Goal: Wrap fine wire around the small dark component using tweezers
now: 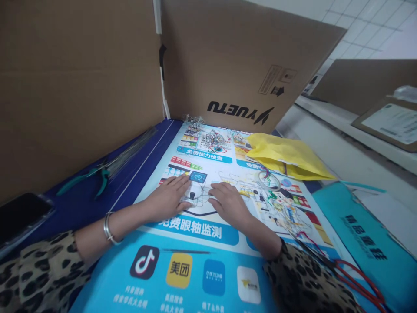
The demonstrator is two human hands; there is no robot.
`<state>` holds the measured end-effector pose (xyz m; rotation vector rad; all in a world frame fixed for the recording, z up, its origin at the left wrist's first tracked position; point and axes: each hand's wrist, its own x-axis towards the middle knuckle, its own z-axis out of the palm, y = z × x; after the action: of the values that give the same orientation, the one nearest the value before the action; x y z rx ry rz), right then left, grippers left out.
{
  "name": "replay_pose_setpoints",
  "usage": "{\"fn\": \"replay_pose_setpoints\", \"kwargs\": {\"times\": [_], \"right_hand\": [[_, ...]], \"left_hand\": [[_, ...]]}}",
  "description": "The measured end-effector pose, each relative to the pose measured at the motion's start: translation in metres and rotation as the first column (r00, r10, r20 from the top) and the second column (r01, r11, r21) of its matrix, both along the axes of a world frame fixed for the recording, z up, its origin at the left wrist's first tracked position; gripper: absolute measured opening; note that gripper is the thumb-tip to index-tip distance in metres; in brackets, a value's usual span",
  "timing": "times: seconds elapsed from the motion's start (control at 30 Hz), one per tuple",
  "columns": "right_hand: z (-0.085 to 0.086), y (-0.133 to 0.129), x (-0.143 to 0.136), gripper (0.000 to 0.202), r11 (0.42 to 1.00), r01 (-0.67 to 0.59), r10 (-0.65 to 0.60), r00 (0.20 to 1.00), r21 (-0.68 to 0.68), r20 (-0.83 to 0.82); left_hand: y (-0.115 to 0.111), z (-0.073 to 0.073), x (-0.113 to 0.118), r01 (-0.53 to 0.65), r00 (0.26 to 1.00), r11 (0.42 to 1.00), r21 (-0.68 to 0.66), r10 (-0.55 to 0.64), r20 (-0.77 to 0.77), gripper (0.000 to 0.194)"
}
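My left hand lies flat on a printed poster sheet, fingers stretched and thumb apart. Opposite it, my right hand rests with its fingers slightly bent and the thumb apart. Thin wire curls in loose loops on the poster between the two hands, and the fingertips of both touch or nearly touch it. Whether any strand is under the fingers I cannot tell. More tangled wire lies right of my right hand, near a clear ring-shaped roll.
Pliers with teal handles and straight wires lie at left, above a phone. Cardboard walls the back and left. At right are a yellow bag, a teal box and red-handled scissors.
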<state>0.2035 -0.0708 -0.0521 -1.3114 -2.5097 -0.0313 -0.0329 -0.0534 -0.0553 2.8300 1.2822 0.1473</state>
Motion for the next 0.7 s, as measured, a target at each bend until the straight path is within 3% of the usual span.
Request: {"fn": "replay_pose_setpoints", "kwargs": {"times": [0.3,0.7], "right_hand": [[0.011,0.013,0.002,0.024,0.995,-0.09,0.079,0.977,0.048,0.196],[0.004,0.017,0.01,0.019,0.994,-0.077,0.066,0.988,0.072,0.141]], "left_hand": [[-0.001,0.004,-0.001,0.002,0.999,1.0,0.03,-0.001,-0.042,0.064],[0.004,0.002,-0.006,0.044,0.999,0.999,0.012,-0.044,0.008,0.061]]}}
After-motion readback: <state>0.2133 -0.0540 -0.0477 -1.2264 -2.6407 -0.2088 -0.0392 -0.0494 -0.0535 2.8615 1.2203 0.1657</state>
